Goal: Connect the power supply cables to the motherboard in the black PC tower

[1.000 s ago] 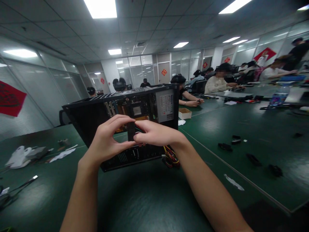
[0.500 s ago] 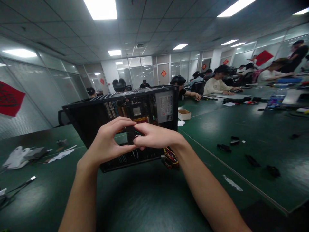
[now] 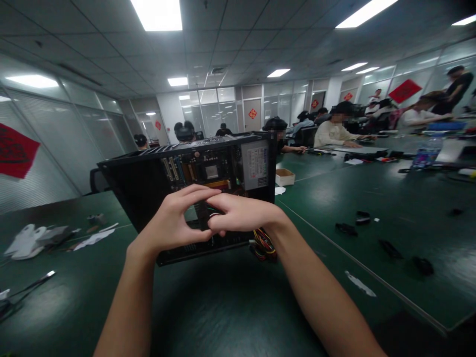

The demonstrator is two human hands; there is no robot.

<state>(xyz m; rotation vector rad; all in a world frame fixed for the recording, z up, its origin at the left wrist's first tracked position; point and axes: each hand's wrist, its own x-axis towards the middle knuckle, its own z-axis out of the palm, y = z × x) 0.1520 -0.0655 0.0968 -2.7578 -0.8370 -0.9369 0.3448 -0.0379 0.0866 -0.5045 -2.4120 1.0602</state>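
Left hand (image 3: 168,219) and right hand (image 3: 243,213) meet in front of the computer case (image 3: 147,181), open toward them probably for access; whether either grip holds something, I cannot tell.

Dimmish room from where I stand; light from overhead, white ceiling panels (image 3: 157,14), nearest one blown out. Glare patches on the green table (image 3: 223,307), soft dark shadow under the computer case (image 3: 122,191), whose inside sinks near black. Black bits (image 3: 423,265) at right smeary, bottle (image 3: 427,148) soft, far people (image 3: 336,131) fuzzy. Edges stretched wide-angle, top right corner darkened.
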